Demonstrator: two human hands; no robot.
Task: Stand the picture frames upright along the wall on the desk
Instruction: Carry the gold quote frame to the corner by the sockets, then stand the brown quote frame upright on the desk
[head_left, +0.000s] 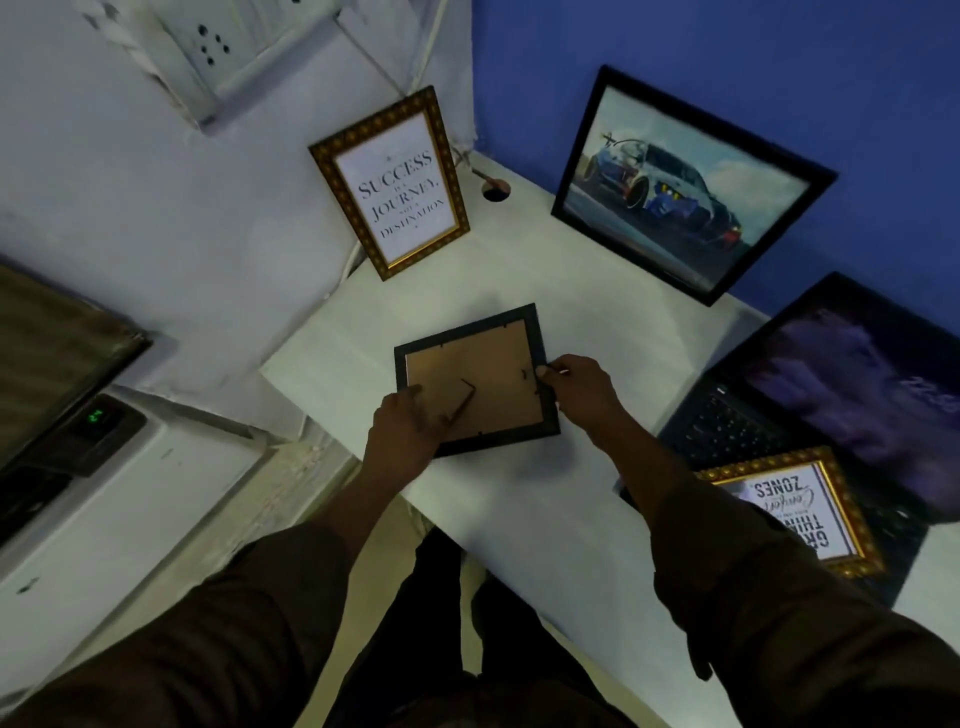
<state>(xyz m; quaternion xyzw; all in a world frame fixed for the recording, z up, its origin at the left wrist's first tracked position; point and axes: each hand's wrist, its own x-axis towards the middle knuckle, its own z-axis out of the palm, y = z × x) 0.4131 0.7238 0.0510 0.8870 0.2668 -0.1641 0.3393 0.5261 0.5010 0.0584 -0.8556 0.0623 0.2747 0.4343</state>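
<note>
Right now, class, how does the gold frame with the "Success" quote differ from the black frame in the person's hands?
The gold "Success" frame stands upright against the white wall, print facing out; the black frame shows its brown backing, gripped by the left hand and right hand. One is ornate gold, the other plain black. Both are small rectangular frames.

There are four picture frames. One black frame (475, 379), with its brown back up, is between the two hands, the left hand (402, 423) and the right hand (579, 387). Two frames stand beyond the hands: one gold quote frame (389, 182) and one black car frame (691, 184). One more gold frame (800, 512) lies to the right of the right hand, on the one laptop (831, 400). There is one worktop (545, 509).
</note>
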